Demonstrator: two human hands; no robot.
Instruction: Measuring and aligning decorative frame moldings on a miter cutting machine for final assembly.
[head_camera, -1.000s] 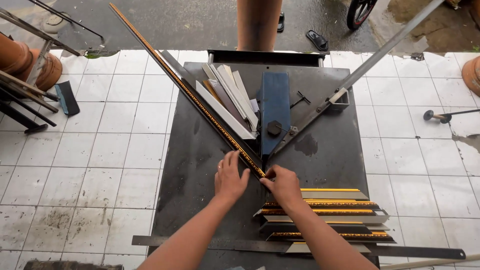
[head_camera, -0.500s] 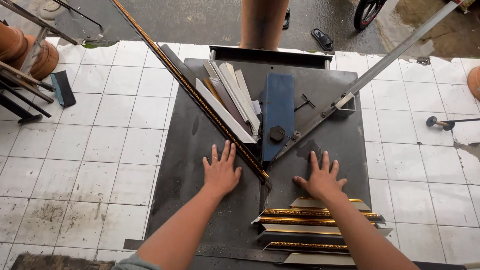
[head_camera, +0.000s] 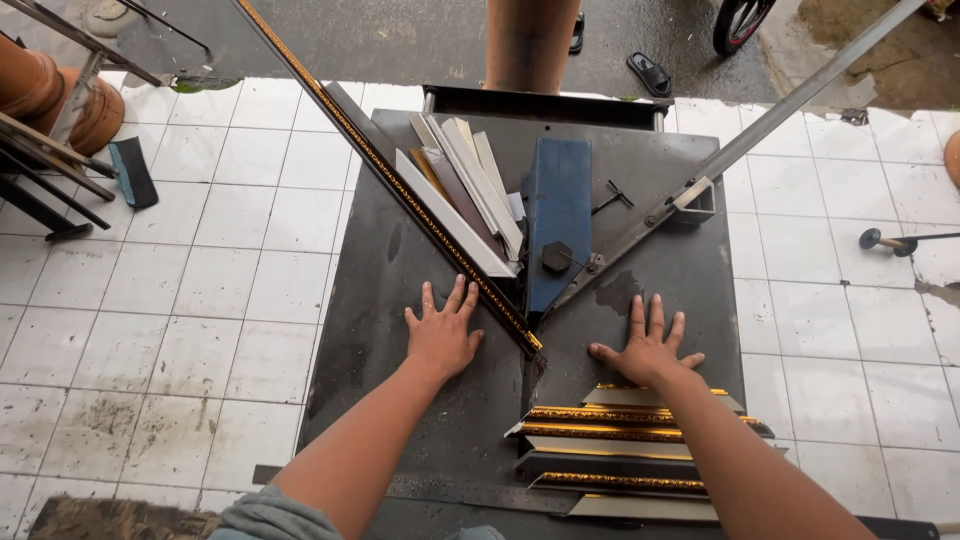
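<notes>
- Both hands lie flat, palms down and fingers spread, on the dark metal tabletop (head_camera: 400, 330); neither holds anything.
- The left hand (head_camera: 442, 335) rests just left of the long gold-patterned moulding strip (head_camera: 400, 190), whose cut end lies beside its fingers; whether they touch is unclear.
- The right hand (head_camera: 648, 350) rests just above the stack of cut moulding pieces (head_camera: 610, 445), close to the topmost piece.
- Both forearms reach up from the bottom edge; a grey sleeve shows at the left elbow.
- The long strip runs diagonally up and left, cut off by the top edge.
- About five cut pieces lie stacked, partly hidden by the right forearm.
- Several pale offcuts (head_camera: 465, 190) are fanned left of the blue cutter block (head_camera: 558, 215); their count is unclear.
- A metal guide arm (head_camera: 760, 130) slants up to the right.
</notes>
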